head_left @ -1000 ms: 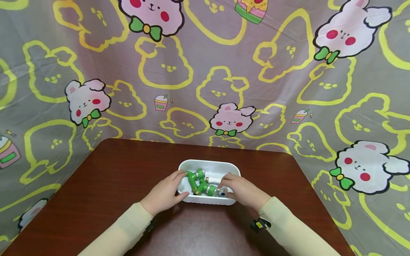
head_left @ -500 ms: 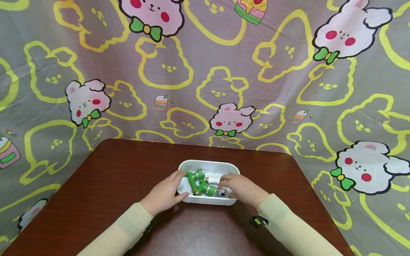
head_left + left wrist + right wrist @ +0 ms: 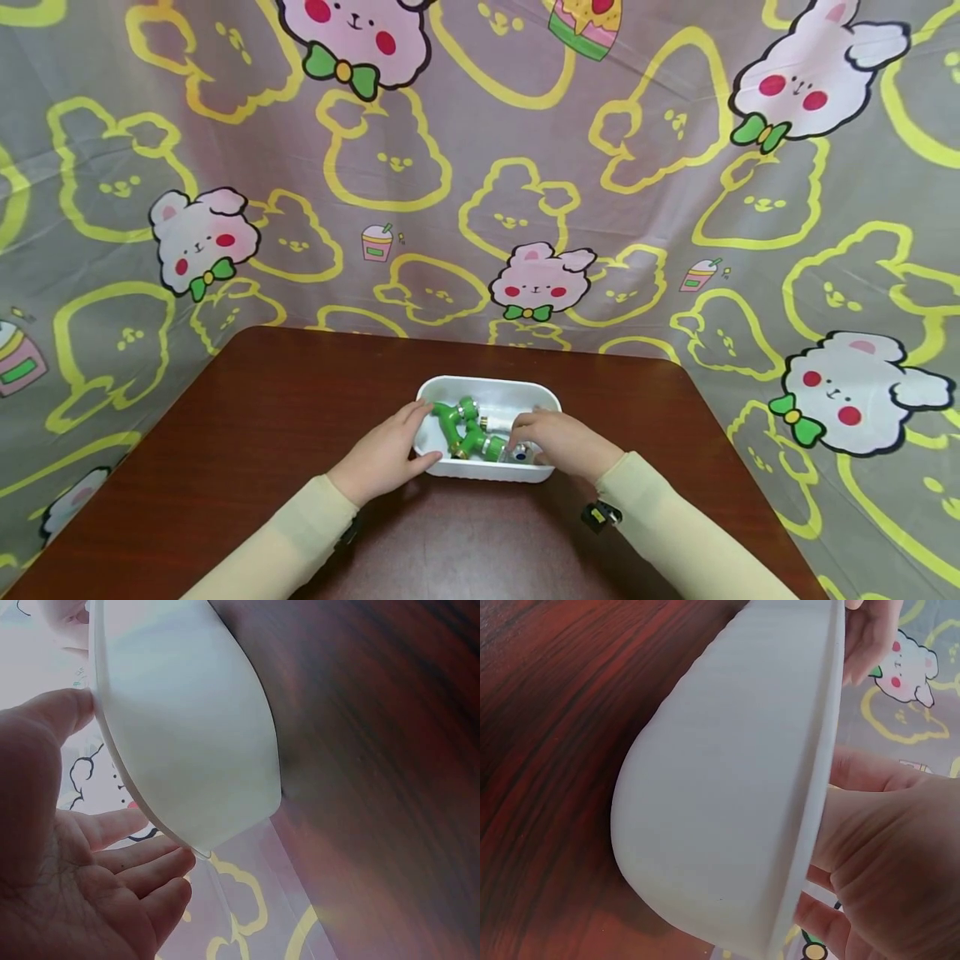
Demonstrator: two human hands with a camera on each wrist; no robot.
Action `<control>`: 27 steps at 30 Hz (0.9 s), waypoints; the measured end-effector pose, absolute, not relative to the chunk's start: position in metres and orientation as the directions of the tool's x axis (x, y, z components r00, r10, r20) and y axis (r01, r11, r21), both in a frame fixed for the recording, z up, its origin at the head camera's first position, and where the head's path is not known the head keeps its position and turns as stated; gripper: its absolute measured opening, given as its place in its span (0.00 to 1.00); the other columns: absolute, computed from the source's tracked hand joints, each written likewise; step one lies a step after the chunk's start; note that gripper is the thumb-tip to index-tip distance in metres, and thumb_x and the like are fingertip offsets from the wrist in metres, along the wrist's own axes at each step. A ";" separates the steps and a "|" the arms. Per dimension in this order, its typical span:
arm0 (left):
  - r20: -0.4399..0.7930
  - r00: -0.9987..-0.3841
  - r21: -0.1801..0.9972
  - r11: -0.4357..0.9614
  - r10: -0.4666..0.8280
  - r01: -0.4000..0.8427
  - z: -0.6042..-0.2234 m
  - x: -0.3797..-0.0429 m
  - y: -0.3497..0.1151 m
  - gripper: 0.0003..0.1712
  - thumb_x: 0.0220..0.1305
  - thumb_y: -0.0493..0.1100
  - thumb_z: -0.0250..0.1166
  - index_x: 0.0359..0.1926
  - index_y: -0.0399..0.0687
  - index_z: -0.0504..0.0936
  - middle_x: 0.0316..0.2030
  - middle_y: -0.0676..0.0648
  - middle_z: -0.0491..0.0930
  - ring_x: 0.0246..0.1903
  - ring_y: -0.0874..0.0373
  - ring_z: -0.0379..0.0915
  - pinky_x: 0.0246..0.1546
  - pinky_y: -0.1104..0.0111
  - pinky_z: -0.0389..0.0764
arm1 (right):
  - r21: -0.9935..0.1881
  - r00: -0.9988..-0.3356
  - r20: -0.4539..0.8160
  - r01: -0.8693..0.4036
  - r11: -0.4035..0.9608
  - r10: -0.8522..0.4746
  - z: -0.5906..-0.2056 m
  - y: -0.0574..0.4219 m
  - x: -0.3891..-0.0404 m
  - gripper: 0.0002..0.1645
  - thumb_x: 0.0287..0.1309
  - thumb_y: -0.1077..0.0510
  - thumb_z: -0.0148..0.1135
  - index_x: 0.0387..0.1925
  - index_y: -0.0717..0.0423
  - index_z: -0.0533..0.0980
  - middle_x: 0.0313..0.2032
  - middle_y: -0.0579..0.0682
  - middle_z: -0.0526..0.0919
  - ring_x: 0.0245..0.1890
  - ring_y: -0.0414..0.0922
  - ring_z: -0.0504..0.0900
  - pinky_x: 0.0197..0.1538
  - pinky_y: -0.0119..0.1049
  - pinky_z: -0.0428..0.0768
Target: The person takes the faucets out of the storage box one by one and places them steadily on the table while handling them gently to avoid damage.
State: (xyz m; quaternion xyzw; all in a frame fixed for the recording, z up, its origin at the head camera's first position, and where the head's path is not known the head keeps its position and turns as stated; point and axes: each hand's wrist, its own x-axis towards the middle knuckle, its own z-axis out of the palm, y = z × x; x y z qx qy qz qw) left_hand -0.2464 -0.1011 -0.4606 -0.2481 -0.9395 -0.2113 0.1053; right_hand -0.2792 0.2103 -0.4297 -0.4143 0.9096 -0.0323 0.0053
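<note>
A white oval-cornered plastic tub (image 3: 483, 471) stands on the table between both hands. Inside lie green pipe-like fittings (image 3: 452, 423) with brass-coloured and silver ends, plus a clear piece (image 3: 520, 452) with a dark blue dot. A white part (image 3: 501, 423) lies behind them. My left hand (image 3: 382, 454) rests on the tub's left end, its fingertips and thumb at the rim. Over the right end, my right hand (image 3: 573, 446) reaches inside with bent fingers close to the clear piece. The tub wall hides its fingertips in the right wrist view; I cannot tell whether they grip anything.
The dark reddish-brown table (image 3: 300, 400) extends around the tub. A grey cloth (image 3: 435, 167) printed with cartoon rabbits surrounds it at the back and sides. A small black device (image 3: 600, 515) sits at the right wrist.
My right hand and forearm have shifted very slightly left. The left hand and the tub stay practically in place.
</note>
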 end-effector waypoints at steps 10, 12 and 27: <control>0.304 -0.854 0.346 0.786 0.421 0.511 -0.460 -0.246 -0.101 0.44 0.65 0.56 0.72 0.71 0.33 0.69 0.68 0.31 0.71 0.67 0.39 0.72 0.66 0.51 0.75 | -0.059 -0.649 0.028 -0.760 0.647 -0.760 -0.431 0.208 -0.281 0.21 0.53 0.70 0.74 0.42 0.42 0.88 0.47 0.42 0.86 0.48 0.43 0.83 0.62 0.44 0.81; 0.303 -0.855 0.345 0.788 0.421 0.511 -0.460 -0.246 -0.101 0.44 0.65 0.56 0.72 0.71 0.33 0.69 0.68 0.31 0.71 0.67 0.39 0.72 0.66 0.51 0.75 | -0.067 -0.648 0.031 -0.761 0.645 -0.761 -0.431 0.208 -0.281 0.20 0.53 0.70 0.74 0.41 0.43 0.88 0.46 0.43 0.85 0.47 0.43 0.82 0.61 0.45 0.81; 0.287 -0.866 0.361 0.791 0.411 0.495 -0.461 -0.246 -0.101 0.45 0.66 0.56 0.72 0.72 0.34 0.68 0.69 0.31 0.71 0.67 0.39 0.72 0.65 0.51 0.76 | 0.000 -0.621 0.063 -0.783 0.622 -0.781 -0.439 0.208 -0.289 0.18 0.54 0.64 0.77 0.44 0.42 0.85 0.46 0.41 0.85 0.46 0.42 0.83 0.63 0.44 0.80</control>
